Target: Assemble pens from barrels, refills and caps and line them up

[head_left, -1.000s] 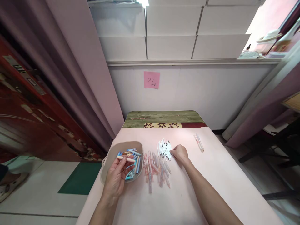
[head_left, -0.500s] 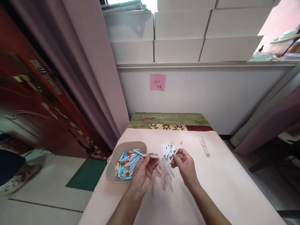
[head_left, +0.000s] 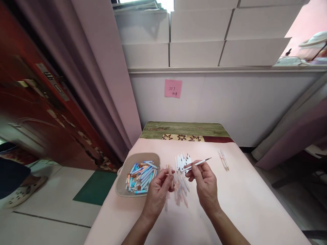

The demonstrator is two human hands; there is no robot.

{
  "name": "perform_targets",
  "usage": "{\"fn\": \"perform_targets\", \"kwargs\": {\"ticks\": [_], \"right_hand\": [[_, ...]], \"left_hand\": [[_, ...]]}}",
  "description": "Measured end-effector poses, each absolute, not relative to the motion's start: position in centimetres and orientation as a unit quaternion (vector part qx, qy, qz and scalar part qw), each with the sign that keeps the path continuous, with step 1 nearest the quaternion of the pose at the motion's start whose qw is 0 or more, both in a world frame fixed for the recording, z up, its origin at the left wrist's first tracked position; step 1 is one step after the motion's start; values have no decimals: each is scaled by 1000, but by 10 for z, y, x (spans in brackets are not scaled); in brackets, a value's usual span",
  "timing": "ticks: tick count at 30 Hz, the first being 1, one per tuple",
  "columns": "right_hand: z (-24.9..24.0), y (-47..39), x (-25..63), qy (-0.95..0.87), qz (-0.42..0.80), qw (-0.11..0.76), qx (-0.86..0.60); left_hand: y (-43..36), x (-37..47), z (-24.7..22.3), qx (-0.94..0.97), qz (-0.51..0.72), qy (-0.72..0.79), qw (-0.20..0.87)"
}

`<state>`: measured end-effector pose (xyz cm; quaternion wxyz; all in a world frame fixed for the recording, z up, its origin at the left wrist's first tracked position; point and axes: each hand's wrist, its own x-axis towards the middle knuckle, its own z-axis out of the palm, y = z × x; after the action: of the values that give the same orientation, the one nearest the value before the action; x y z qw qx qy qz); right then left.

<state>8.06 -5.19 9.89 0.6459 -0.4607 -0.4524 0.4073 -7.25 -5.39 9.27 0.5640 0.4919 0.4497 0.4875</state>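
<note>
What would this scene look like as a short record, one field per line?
left hand: holds a pale peach tube
right hand: holds a thin white stick with a dark tip
beige bin: colourful tubes
table middle: white sticks, clear pinkish tubes
table right: slim pens
wall: pink note marked 357

Both forearms reach in from the near edge, and the left hand [head_left: 157, 192] is up, thumb and fingers pinched together, knuckles curled. Over on the other side, the right hand [head_left: 203, 178] tilts inward, thumb pressed to bent fingers, the two hands close but apart.
</note>
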Motion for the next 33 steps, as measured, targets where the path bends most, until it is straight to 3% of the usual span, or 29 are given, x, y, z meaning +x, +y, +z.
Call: {"fn": "perform_targets", "kwargs": {"ticks": [3,7,10,14,23,33], "right_hand": [[106,-51,80,-471,379,646,-466],[109,-49,89,-595,268,558,-513],[108,-48,103,-652,214,498,-531],[111,-52,115,-670,196,480,-531],[117,-60,117,-703,158,470,-509],[120,-60,122,-729,172,397,-530]], "left_hand": [[-57,-73,93,592,438,471,485],[-58,-77,97,647,443,494,376],[-53,-83,98,608,481,500,386],[-48,-90,95,567,506,494,423],[-49,-91,100,593,506,510,363],[-49,-97,93,685,456,491,287]]}}
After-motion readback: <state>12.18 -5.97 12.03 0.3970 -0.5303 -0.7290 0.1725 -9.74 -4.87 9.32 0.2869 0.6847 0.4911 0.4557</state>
